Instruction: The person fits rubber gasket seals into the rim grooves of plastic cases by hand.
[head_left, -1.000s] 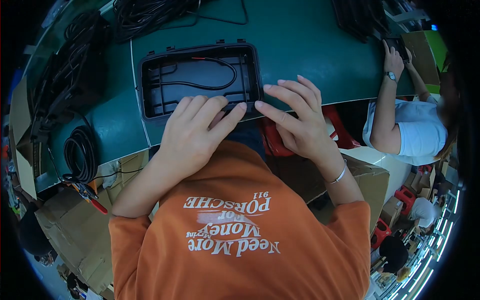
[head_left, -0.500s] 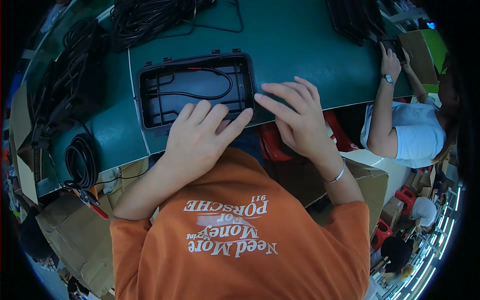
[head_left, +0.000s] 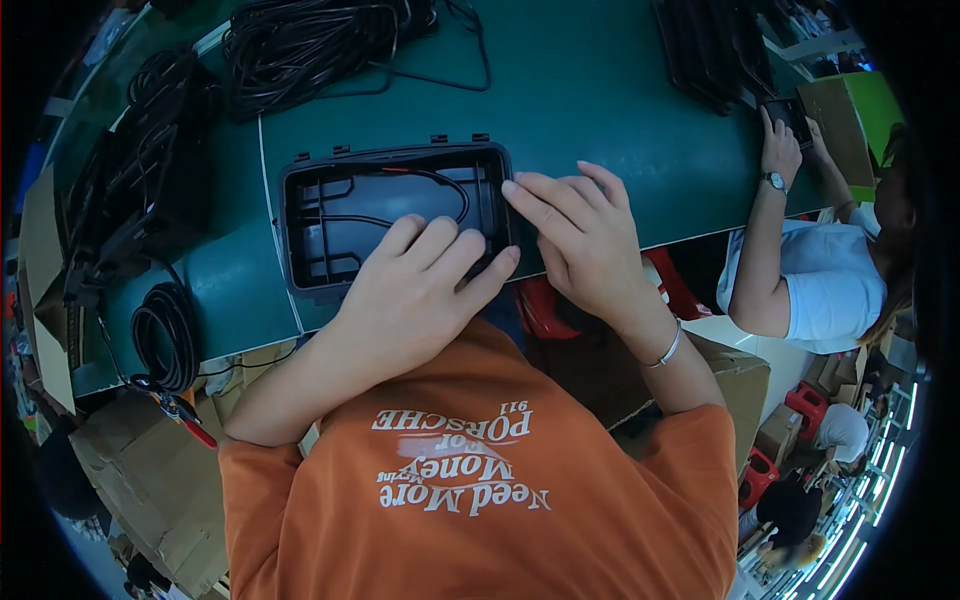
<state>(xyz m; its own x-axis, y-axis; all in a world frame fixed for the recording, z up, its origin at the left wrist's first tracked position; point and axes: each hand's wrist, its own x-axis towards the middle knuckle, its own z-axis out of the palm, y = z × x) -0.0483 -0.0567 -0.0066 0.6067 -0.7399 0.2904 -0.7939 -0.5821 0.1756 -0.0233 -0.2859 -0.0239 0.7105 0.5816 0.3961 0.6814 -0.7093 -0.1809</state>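
The left hand (head_left: 412, 298) is bending its fingers over the near wall of the black box (head_left: 400, 195), its thumb standing apart toward the near right corner; I cannot tell whether those fingers are gripping the wall. The right hand (head_left: 592, 248) is holding its fingers apart, with its index fingertip meeting the box's right rim. The box is lying open side up near the front edge of the green table (head_left: 590, 90). Inside, a red-tipped cable (head_left: 345, 217) is curving across the floor. Beyond the box, a cable pile (head_left: 300, 55) is lying; leftward, a coil (head_left: 183, 345) is resting near the edge. Far right, a co-worker is holding a dark part (head_left: 795, 115).
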